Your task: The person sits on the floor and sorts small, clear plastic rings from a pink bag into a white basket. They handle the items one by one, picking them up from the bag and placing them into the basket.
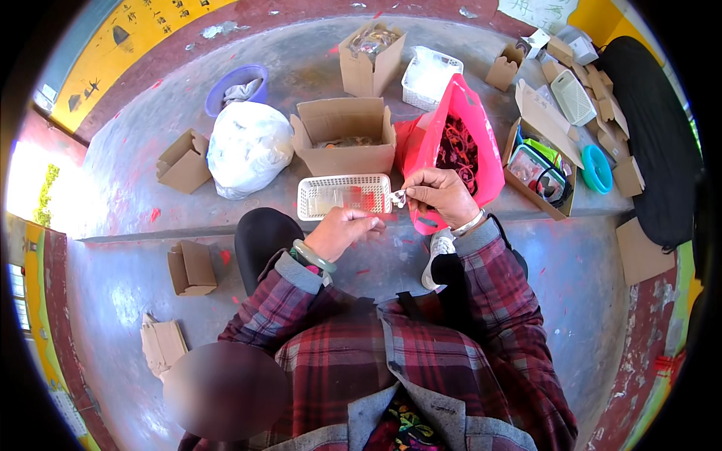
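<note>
My right hand [442, 197] is closed in a pinch on a small white-and-dark patterned piece [398, 198], too small to name. My left hand [344, 234] is closed too, thumb and forefinger together, with a bit of red at the fingertips that I cannot make out. Just beyond it is a white lattice plastic basket [304, 200] holding clear plastic packets and something red. A bright pink bag [492, 161] gapes beside my right hand, full of dark red and black cords [457, 150]. An open cardboard box [347, 160] stands behind the basket, with small items inside.
A stuffed white plastic bag [250, 150], a purple basin [259, 92] and an empty carton [183, 164] stand left on the raised ledge. Another carton [368, 75] and a white basket [429, 94] are behind. A filled box [553, 197] and a turquoise basket [596, 169] are right.
</note>
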Demonstrator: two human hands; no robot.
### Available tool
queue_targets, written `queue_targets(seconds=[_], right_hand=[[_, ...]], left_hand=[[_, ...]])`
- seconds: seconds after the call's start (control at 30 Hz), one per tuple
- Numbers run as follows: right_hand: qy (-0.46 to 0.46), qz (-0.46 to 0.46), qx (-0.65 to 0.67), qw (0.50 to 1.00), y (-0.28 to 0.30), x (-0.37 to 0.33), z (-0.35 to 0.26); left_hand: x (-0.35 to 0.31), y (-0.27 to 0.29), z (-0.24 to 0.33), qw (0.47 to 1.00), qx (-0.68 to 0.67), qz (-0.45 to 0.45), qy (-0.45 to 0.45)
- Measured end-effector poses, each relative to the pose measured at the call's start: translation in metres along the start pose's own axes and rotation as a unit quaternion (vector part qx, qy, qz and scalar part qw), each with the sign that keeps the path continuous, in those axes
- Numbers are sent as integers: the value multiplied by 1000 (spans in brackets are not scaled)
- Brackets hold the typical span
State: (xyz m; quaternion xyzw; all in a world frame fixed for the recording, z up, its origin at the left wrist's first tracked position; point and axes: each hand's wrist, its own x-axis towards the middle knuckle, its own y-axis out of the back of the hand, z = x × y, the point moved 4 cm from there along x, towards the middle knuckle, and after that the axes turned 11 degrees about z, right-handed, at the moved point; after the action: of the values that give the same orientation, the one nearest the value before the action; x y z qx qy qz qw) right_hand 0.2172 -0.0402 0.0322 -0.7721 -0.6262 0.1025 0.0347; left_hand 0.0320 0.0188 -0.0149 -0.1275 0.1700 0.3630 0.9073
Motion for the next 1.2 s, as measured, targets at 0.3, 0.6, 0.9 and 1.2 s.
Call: queue_targets(seconds=[0.3, 0.6, 0.9, 1.2], right_hand=[[138, -21, -122, 983, -21, -10, -4], [406, -21, -307, 860, -36, -17, -11], [402, -63, -343, 846, -37, -18, -10], [379, -100, -406, 825, -35, -13, 4]], left_hand=[[3, -2, -3, 997, -68, 41, -22], [5, -2, -4, 997, -58, 45, 0], [-1, -7, 6, 992, -111, 58, -8], [6, -4, 0, 977, 137, 77, -145]])
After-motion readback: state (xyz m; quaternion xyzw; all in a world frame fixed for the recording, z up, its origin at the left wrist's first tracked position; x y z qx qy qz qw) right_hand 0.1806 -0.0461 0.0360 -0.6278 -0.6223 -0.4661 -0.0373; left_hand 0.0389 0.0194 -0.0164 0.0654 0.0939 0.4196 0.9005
